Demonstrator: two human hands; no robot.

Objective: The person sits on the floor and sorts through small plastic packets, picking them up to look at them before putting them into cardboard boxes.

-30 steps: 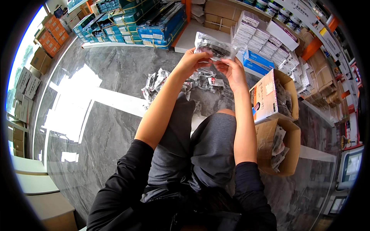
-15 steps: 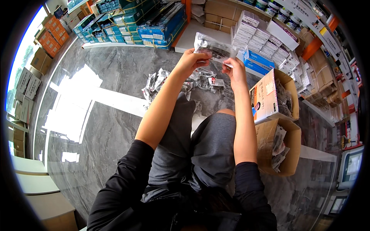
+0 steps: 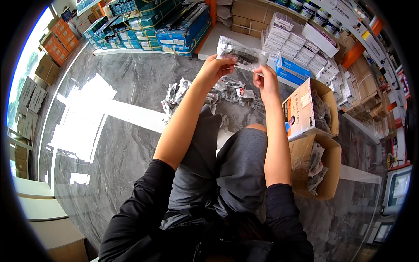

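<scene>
Between my hands, out in front of my knees, is a clear plastic bag (image 3: 242, 53) with dark parts inside; their exact kind I cannot make out. My left hand (image 3: 218, 69) is closed on the bag's lower left side. The fingers of my right hand (image 3: 265, 77) pinch its lower right corner. Below the bag, a loose pile of similar plastic bags (image 3: 233, 94) lies on the floor, partly hidden behind my left forearm and knee.
At my right stand two open cardboard boxes, an upper box (image 3: 301, 107) and a lower box (image 3: 301, 161), both holding bagged parts. White cartons (image 3: 290, 37) and a blue box (image 3: 291, 70) are stacked far right. Teal boxes (image 3: 146, 26) line the back left. Grey marble-patterned floor (image 3: 126, 161) surrounds me.
The bag has shifted slightly left and tilted, so its dark contents show more plainly. My right fingers have moved a little along its corner. The pile and boxes have stayed put.
</scene>
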